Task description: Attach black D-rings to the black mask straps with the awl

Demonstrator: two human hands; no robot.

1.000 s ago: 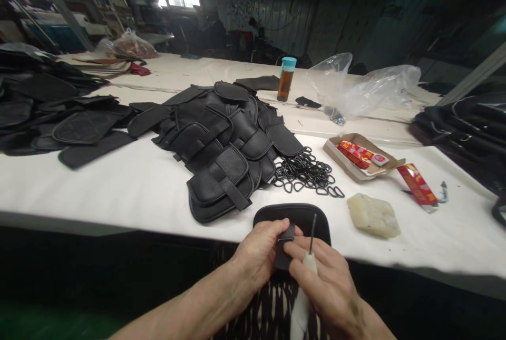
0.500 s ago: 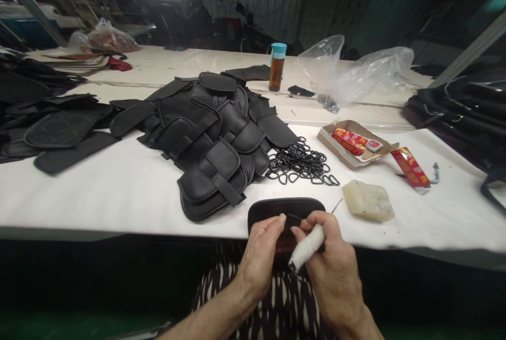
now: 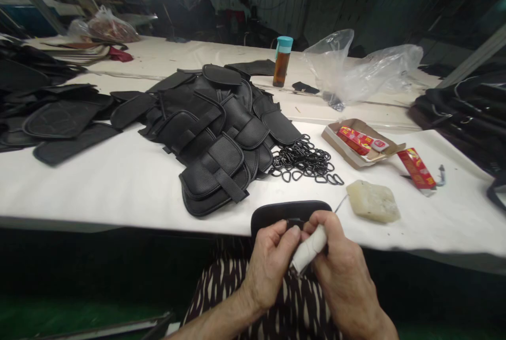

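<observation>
A black leather piece (image 3: 290,209) with a rounded rim lies at the table's front edge, partly hidden behind both hands. My left hand (image 3: 269,261) is closed, thumb and fingers pinching a small black strap (image 3: 294,223) on that piece. Close beside it, my right hand (image 3: 340,261) wraps around an awl (image 3: 310,249) with a white-wrapped handle. The awl's thin metal shaft points up and right, away from the leather. My right thumb and fingertips also meet at the strap, though their exact grip is hidden.
A heap of black leather pouches (image 3: 213,171) lies left of the hands, beside black D-rings (image 3: 306,161). To the right are a yellowish wax block (image 3: 373,201), an opened cardboard box (image 3: 340,142) and a red packet (image 3: 417,170). A bottle (image 3: 282,63) stands behind.
My left thumb and fingers have shifted right, closer to the right hand, and now pinch at the strap. The awl stays in my right hand. The view has shifted slightly.
</observation>
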